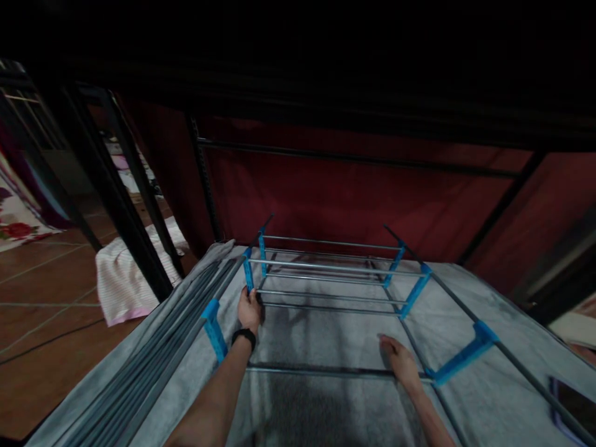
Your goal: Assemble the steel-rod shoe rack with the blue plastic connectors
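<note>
A frame of grey metal tubes joined by blue plastic brackets lies on a grey cloth-covered surface. My left hand (250, 308), with a black band on the wrist, is closed around the lower end of a blue bracket (248, 271) on the left side. Several thin cross rods (326, 293) span from that side to the blue brackets (414, 292) on the right. Above the nearest cross rod (321, 372), close to its right end, is my right hand (401, 360), its fingers stretched out and nothing visible in them. Close by it is the near right bracket (463, 357).
Several loose grey tubes (153, 366) lie along the left of the grey cloth (470, 292). Black metal posts (125, 211) and a dark overhead structure surround the surface. Red fabric (349, 198) hangs behind. A white cloth (123, 273) drapes at left; a dark flat object (575, 403) lies at right.
</note>
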`<action>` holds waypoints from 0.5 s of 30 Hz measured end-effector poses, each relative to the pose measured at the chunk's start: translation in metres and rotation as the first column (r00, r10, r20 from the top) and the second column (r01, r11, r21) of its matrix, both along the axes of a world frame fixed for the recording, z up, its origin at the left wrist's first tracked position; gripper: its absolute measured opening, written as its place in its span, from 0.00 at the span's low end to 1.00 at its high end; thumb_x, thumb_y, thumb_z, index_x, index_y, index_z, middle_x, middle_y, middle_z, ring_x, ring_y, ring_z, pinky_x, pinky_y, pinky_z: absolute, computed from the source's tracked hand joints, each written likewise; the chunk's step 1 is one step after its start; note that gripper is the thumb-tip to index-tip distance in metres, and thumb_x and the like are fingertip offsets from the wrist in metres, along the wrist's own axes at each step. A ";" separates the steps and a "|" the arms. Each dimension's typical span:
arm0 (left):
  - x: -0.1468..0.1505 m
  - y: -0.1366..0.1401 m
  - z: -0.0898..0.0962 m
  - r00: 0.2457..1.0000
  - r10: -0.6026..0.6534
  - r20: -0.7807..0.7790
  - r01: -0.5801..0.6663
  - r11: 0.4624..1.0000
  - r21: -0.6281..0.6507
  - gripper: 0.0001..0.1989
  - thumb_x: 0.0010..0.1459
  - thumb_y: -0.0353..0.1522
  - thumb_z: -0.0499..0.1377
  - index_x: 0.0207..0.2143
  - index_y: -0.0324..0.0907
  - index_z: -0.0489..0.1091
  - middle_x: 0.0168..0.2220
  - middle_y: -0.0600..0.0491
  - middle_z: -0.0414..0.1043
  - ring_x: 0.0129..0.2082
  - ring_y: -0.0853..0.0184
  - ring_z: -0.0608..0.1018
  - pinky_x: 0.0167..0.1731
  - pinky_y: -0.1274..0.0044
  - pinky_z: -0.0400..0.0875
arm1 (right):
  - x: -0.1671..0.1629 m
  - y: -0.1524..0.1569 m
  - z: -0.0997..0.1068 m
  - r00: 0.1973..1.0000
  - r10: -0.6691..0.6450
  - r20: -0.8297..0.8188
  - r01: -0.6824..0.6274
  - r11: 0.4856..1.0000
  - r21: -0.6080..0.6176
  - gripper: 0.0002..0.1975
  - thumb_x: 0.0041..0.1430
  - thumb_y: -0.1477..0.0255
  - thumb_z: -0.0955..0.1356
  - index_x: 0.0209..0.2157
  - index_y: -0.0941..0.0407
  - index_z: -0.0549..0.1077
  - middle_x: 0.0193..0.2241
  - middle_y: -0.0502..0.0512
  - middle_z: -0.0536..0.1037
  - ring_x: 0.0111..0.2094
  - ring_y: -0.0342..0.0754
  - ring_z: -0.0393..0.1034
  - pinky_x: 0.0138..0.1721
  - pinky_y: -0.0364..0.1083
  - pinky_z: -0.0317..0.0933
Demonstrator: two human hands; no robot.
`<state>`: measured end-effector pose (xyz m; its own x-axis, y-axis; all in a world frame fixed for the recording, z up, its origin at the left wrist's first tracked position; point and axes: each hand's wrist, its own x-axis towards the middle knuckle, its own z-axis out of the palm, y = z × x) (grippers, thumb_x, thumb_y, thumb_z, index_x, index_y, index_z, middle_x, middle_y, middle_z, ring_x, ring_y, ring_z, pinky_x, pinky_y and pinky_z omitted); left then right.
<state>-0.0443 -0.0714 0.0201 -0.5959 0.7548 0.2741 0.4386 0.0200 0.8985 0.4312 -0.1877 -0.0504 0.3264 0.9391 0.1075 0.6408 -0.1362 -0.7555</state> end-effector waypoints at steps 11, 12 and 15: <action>-0.001 -0.002 0.024 0.993 -0.002 -0.121 -0.019 0.985 -0.174 0.03 0.65 0.33 0.56 0.37 0.44 0.64 0.27 0.60 0.61 0.28 0.69 0.66 0.30 0.78 0.58 | -0.033 -0.046 0.040 0.888 0.268 0.373 -0.217 0.960 -0.175 0.22 0.73 0.68 0.55 0.42 0.54 0.79 0.44 0.57 0.83 0.47 0.48 0.78 0.49 0.42 0.64; 0.000 -0.002 0.026 0.993 0.011 -0.121 -0.035 0.979 -0.201 0.04 0.65 0.33 0.57 0.36 0.45 0.64 0.26 0.60 0.59 0.27 0.70 0.64 0.30 0.78 0.56 | -0.035 -0.047 0.041 0.877 0.264 0.401 -0.207 0.961 -0.181 0.22 0.73 0.69 0.55 0.42 0.54 0.79 0.44 0.57 0.82 0.47 0.47 0.77 0.49 0.42 0.64; 0.002 -0.001 0.033 0.994 0.031 -0.109 -0.057 0.968 -0.246 0.06 0.66 0.33 0.57 0.34 0.45 0.63 0.25 0.61 0.56 0.27 0.69 0.63 0.29 0.78 0.54 | -0.041 -0.046 0.043 0.859 0.227 0.458 -0.148 0.968 -0.202 0.21 0.73 0.71 0.55 0.42 0.55 0.79 0.44 0.57 0.82 0.46 0.47 0.78 0.48 0.42 0.64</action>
<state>-0.0424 -0.0723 0.0528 -0.6086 0.7805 0.1430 0.5223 0.2584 0.8127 0.3907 -0.2333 -0.0070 0.0894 0.9946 0.0528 0.9406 -0.0669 -0.3328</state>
